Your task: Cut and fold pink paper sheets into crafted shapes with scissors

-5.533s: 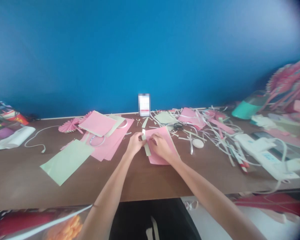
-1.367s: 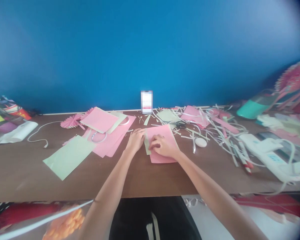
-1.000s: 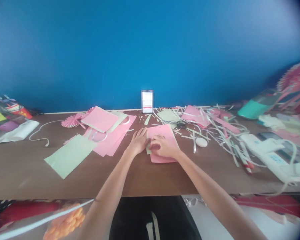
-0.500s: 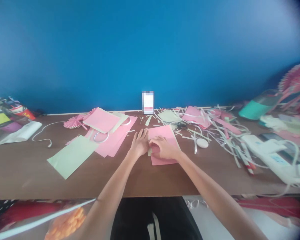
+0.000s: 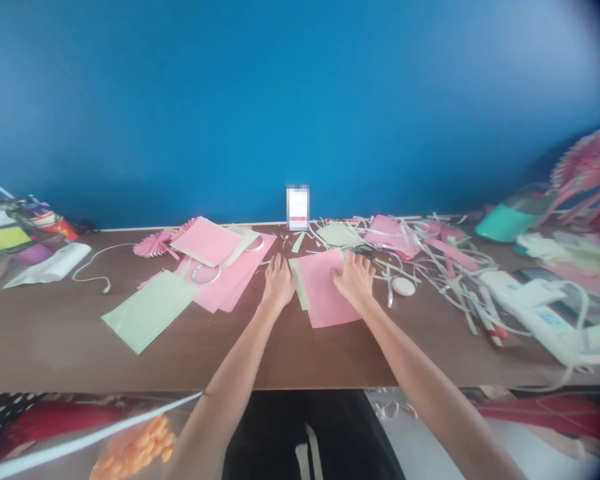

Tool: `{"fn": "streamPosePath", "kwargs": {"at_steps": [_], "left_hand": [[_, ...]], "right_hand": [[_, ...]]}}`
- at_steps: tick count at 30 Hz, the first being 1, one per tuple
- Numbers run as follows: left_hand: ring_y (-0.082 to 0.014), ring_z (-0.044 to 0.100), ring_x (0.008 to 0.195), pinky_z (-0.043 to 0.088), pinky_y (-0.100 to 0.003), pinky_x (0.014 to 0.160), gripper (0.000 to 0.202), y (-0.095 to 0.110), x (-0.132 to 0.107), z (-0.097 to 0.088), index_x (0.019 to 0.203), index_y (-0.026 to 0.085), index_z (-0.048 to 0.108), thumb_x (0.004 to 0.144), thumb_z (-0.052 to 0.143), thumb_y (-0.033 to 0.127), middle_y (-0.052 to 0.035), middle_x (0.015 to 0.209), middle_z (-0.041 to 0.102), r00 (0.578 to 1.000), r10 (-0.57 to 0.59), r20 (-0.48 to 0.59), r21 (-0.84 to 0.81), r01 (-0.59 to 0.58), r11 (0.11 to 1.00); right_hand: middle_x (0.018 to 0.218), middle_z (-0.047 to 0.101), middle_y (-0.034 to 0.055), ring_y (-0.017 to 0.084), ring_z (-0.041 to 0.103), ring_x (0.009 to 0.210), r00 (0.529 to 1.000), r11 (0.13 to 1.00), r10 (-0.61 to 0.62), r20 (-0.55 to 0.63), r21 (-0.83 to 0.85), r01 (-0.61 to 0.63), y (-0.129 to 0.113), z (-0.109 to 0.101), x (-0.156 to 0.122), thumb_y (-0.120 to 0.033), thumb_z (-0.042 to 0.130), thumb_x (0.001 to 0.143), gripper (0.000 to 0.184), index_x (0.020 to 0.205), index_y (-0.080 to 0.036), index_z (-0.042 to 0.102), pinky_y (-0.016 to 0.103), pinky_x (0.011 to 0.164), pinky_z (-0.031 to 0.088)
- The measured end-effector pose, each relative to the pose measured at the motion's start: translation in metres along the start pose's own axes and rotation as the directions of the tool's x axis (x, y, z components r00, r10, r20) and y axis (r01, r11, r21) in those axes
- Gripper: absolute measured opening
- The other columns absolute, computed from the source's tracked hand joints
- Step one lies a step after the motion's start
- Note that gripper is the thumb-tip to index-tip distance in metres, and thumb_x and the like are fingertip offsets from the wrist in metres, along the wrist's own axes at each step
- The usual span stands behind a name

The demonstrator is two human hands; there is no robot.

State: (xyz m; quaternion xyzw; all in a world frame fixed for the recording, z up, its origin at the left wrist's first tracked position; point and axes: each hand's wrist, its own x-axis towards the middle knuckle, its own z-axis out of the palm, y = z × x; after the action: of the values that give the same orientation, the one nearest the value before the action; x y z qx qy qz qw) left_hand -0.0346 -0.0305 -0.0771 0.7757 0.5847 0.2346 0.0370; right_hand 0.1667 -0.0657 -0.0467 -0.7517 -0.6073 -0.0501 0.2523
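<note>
A pink paper sheet [image 5: 323,297] lies on the desk in front of me, with a pale green paper strip [image 5: 301,285] showing along its left side. My left hand [image 5: 279,281] rests just left of that strip, palm down with its fingers stretched forward. Over the sheet's upper right edge lies my right hand [image 5: 357,275], its thumb out on the pink paper and its fingers spread. Neither hand has closed round anything.
To the left lie pink sheets [image 5: 230,293], a green sheet [image 5: 150,312] and folded pink paper fans [image 5: 153,244]. Tangled paper strips [image 5: 433,263], a white oval object [image 5: 403,286] and a white power strip [image 5: 540,313] lie to the right. A phone [image 5: 298,208] stands against the blue wall.
My right hand has moved right, from the pink sheet's left edge to its right edge, and its fingers have spread. More of the green strip shows. My left hand stays at the left side.
</note>
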Motion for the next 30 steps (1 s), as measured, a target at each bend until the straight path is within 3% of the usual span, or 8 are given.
{"fn": "streamPosePath", "kwargs": {"at_steps": [10,15,19,22,24,26,28,30], "left_hand": [[-0.0330,0.028,0.137,0.028,-0.051,0.108,0.043,0.001,0.000,-0.004,0.127,0.012,0.047,0.093,0.035,0.034,-0.0187,0.142,0.040,0.998,0.062,0.026,0.018,-0.062,0.998],[-0.0334,0.025,0.138,0.026,-0.052,0.108,0.056,0.003,0.000,-0.007,0.139,0.015,0.033,0.089,0.044,0.040,-0.0173,0.144,0.037,1.000,0.027,-0.003,-0.129,-0.027,0.991],[-0.0312,0.041,0.128,0.032,-0.049,0.103,0.059,0.008,0.002,-0.014,0.140,0.017,0.030,0.088,0.046,0.042,-0.0163,0.134,0.049,0.996,-0.064,-0.055,-0.366,0.039,0.930],[-0.0225,0.059,0.100,0.044,-0.035,0.087,0.042,0.012,0.003,-0.021,0.123,0.020,0.048,0.087,0.050,0.042,-0.0087,0.108,0.063,0.994,-0.080,-0.068,-0.559,0.029,0.829],[-0.0164,0.058,0.078,0.043,-0.026,0.070,0.027,0.015,0.003,-0.025,0.097,0.020,0.058,0.086,0.050,0.043,-0.0027,0.086,0.064,0.998,-0.050,-0.040,-0.615,0.015,0.789],[-0.0119,0.050,0.063,0.036,-0.022,0.059,0.028,0.018,0.002,-0.028,0.074,0.018,0.054,0.085,0.049,0.043,0.0018,0.068,0.055,0.999,-0.033,-0.025,-0.617,0.011,0.787],[-0.0097,0.042,0.057,0.030,-0.021,0.055,0.032,0.020,0.001,-0.030,0.064,0.017,0.047,0.085,0.049,0.042,0.0042,0.059,0.045,0.998,-0.052,-0.038,-0.613,0.017,0.790],[-0.0091,0.039,0.056,0.029,-0.021,0.055,0.032,0.021,0.000,-0.032,0.063,0.017,0.043,0.084,0.049,0.041,0.0051,0.057,0.041,0.993,-0.092,-0.069,-0.633,0.028,0.774]], "right_hand": [[0.106,0.059,0.0133,0.031,0.049,0.098,0.998,0.991,-0.032,-0.048,0.130,0.038,0.001,0.000,0.003,-0.012,0.047,0.074,0.047,0.121,-0.017,0.050,0.043,0.082,0.037],[0.097,0.059,0.0095,0.022,0.055,0.082,0.991,0.931,-0.078,-0.109,0.349,0.112,0.001,-0.004,0.006,-0.014,0.041,0.081,0.024,0.092,-0.019,0.061,0.033,0.074,0.041],[0.096,0.061,0.0081,0.021,0.057,0.085,0.973,0.810,0.056,-0.224,0.580,0.087,0.001,-0.009,0.008,-0.021,0.039,0.086,0.021,0.099,-0.019,0.056,0.031,0.074,0.043],[0.086,0.060,0.0048,0.019,0.057,0.080,0.954,0.701,0.211,-0.214,0.713,0.005,0.002,-0.009,0.010,-0.026,0.043,0.086,0.017,0.099,-0.019,0.052,0.031,0.072,0.042],[0.082,0.058,0.0030,0.017,0.054,0.074,0.934,0.645,0.307,-0.182,0.762,-0.064,0.004,-0.006,0.012,-0.029,0.044,0.086,0.016,0.095,-0.018,0.052,0.030,0.070,0.041],[0.083,0.057,0.0026,0.016,0.052,0.072,0.919,0.604,0.362,-0.155,0.790,-0.104,0.005,-0.003,0.013,-0.029,0.044,0.086,0.017,0.097,-0.018,0.051,0.031,0.070,0.041],[0.092,0.057,0.0048,0.017,0.053,0.076,0.914,0.614,0.367,-0.172,0.783,-0.099,0.006,-0.003,0.013,-0.027,0.044,0.084,0.025,0.107,-0.018,0.049,0.032,0.073,0.042],[0.106,0.054,0.0103,0.020,0.053,0.087,0.911,0.705,0.324,-0.256,0.707,-0.053,0.005,-0.006,0.012,-0.024,0.046,0.082,0.037,0.118,-0.017,0.044,0.035,0.080,0.043]]}}
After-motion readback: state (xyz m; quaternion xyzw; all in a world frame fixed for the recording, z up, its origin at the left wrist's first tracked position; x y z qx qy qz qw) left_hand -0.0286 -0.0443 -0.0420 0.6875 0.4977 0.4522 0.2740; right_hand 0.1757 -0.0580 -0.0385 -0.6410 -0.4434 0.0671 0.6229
